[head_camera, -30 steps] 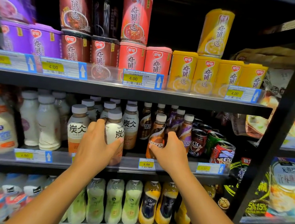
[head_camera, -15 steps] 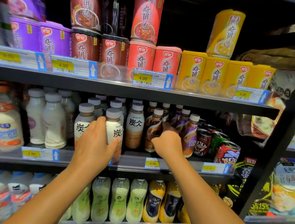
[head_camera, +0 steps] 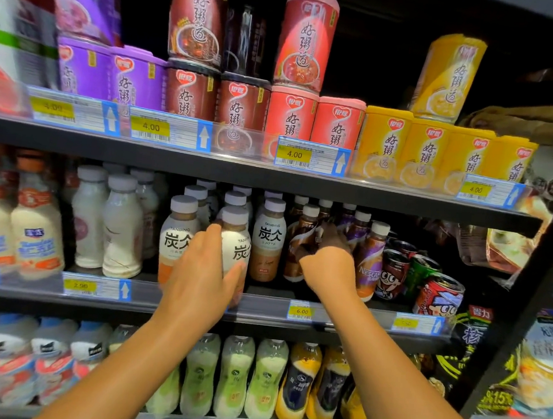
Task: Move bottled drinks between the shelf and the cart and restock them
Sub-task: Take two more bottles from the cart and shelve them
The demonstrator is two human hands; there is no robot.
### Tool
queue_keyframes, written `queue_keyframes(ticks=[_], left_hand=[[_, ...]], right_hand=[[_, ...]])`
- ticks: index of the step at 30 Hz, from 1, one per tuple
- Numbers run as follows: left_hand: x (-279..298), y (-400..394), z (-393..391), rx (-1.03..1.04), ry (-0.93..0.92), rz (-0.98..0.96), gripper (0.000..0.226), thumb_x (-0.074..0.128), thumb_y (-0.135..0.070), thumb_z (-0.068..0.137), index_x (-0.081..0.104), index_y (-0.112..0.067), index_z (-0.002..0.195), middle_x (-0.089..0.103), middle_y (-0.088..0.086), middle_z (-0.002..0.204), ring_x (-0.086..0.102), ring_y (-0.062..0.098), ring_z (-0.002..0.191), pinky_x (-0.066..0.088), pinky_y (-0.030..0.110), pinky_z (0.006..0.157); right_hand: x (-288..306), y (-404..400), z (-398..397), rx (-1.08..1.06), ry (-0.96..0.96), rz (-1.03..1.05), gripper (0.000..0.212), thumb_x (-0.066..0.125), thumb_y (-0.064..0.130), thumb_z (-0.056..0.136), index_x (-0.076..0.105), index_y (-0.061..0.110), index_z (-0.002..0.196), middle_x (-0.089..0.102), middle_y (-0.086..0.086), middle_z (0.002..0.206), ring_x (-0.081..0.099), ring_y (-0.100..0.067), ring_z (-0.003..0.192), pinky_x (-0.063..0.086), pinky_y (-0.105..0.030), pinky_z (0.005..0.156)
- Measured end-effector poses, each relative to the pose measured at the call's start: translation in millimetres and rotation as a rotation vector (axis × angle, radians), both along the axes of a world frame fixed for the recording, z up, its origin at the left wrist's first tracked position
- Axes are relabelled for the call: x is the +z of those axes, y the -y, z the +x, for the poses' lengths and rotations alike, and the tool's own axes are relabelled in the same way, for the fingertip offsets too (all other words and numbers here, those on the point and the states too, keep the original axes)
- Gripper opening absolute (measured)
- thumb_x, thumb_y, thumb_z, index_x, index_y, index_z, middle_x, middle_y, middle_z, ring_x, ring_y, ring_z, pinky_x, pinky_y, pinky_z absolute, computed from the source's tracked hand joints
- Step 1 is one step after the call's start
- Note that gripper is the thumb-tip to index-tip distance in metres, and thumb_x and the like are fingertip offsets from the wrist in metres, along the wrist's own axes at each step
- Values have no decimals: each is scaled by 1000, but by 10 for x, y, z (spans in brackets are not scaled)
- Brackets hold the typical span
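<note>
L hand [head_camera: 195, 275] grip clamped on upright latte bottle [head_camera: 237, 239] at shelf front; R hand [head_camera: 328, 267] probably round coffee bottle [head_camera: 302, 241], fingers hidden.

Pretty bright up front, shelf backs go dark. Edges from 7 to 10 o'clock are smeary, and the wide-angle lens bends the shelves [head_camera: 271, 175].

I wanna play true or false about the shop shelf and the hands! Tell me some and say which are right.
1. The left hand grips a white-capped bottle. True.
2. The right hand is on the yellow tubs. False: it reaches among the brown coffee bottles.
3. The cartoon cans sit right of the coffee bottles. True.
4. The purple tubs are on the bottom shelf. False: they are on the top shelf.
</note>
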State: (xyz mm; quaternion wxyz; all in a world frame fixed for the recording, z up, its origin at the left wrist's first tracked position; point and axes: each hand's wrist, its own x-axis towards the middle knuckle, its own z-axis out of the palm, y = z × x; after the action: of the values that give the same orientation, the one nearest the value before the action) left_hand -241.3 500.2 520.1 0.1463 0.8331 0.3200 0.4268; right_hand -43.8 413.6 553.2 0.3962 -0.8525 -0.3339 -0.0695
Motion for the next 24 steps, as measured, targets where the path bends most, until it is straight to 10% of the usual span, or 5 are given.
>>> queue_keyframes(ticks=[4, 7, 10, 15, 24], left_hand=[[-46, 66, -77, -56, 9, 1, 41, 66, -36, 97, 43, -23, 130, 55, -2, 117, 54, 21, 108, 41, 29, 79], [-142, 155, -262, -95, 23, 14, 69, 65, -34, 99, 33, -18, 157, 49, -4, 147, 45, 13, 132, 38, 24, 99], [-314, 215, -522, -113, 59, 131, 50, 63, -30, 99, 50, -20, 146, 56, -10, 135, 53, 11, 124, 40, 22, 96], [-733, 21, -701, -127, -106, 273, 56, 60, -32, 94, 56, -12, 147, 55, 4, 149, 49, 24, 142, 39, 48, 118], [-920, -59, -696, -88, -230, 348, 62, 56, -33, 95, 49, -12, 153, 45, 7, 159, 34, 26, 153, 22, 47, 128]], right_hand=[[47, 150, -329, 73, 148, 229, 24, 69, 26, 94, 48, 16, 88, 49, 3, 86, 53, -23, 84, 40, -35, 67], [179, 100, -634, 347, 80, 400, 14, 73, 23, 93, 63, 21, 103, 65, 6, 99, 64, -16, 92, 55, -37, 77], [280, -6, -755, 493, 30, 352, 23, 76, 24, 91, 67, 22, 113, 70, 9, 109, 67, -13, 102, 56, -34, 88], [364, -211, -774, 559, 50, 120, 54, 77, 25, 87, 64, 25, 139, 70, 6, 129, 68, -12, 115, 57, -40, 103], [311, -403, -839, 435, 170, 49, 62, 86, 36, 83, 63, 30, 139, 76, 8, 100, 73, -12, 85, 62, -39, 83]])
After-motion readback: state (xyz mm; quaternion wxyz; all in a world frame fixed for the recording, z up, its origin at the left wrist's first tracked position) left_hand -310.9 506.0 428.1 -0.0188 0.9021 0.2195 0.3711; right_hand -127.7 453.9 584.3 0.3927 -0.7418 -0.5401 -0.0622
